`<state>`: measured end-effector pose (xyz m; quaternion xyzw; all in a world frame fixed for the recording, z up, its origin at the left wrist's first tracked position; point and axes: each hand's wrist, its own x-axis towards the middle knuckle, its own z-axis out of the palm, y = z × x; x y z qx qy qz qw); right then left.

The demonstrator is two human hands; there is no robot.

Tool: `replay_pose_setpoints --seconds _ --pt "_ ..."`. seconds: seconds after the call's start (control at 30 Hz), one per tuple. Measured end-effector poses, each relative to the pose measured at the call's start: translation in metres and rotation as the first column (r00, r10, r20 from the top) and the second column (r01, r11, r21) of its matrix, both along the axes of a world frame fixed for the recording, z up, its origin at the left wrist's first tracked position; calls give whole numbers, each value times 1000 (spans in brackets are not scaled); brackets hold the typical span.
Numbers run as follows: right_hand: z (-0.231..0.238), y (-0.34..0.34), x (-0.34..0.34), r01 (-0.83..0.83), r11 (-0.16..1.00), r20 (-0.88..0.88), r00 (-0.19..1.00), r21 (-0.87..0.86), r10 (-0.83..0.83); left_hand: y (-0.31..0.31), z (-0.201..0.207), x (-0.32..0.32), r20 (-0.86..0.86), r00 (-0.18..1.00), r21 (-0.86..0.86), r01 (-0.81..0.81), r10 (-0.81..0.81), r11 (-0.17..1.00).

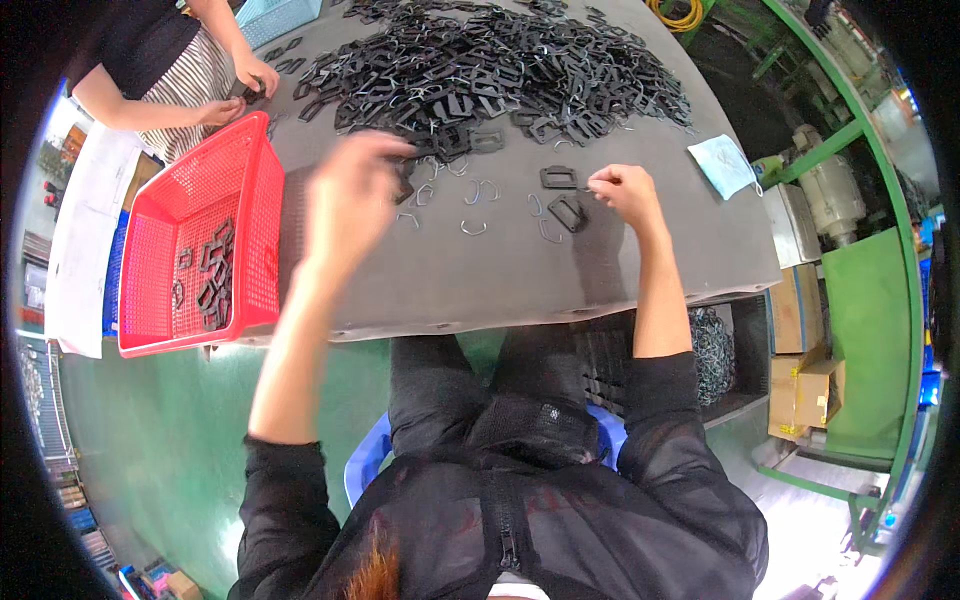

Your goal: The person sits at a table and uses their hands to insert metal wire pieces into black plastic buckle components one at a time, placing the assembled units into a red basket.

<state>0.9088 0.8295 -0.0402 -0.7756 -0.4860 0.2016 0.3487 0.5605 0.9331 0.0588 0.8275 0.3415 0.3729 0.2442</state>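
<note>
My left hand (352, 195) is smeared by motion above the table, left of the loose wire rings. Its fingers point toward the big pile of black plastic buckles (480, 75), and whether they hold anything is unclear. My right hand (625, 190) is closed in a pinch near the tabletop; what sits between the fingertips is too small to make out. Just left of it lie a black rectangular buckle (558, 178) and a second, tilted buckle (567, 213). Several bent silver wire rings (473, 228) are scattered between my hands.
A red perforated basket (270, 215) with several buckles inside stands at the table's left edge. Beyond it, a co-worker's hands (240, 95) handle dark pieces. A light-blue face mask (722, 166) lies on the grey table (450, 290) at right. Below is a bin of metal rings (710, 355).
</note>
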Motion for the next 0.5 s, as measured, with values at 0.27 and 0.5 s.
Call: replay_pose_setpoints --seconds 0.27,0.5 --pt "50 7 -54 -72 987 158 986 142 49 -34 -122 160 -353 933 284 174 -66 943" --pt "61 14 -42 -84 995 156 984 -46 90 -14 -118 152 -337 924 432 321 -179 843"
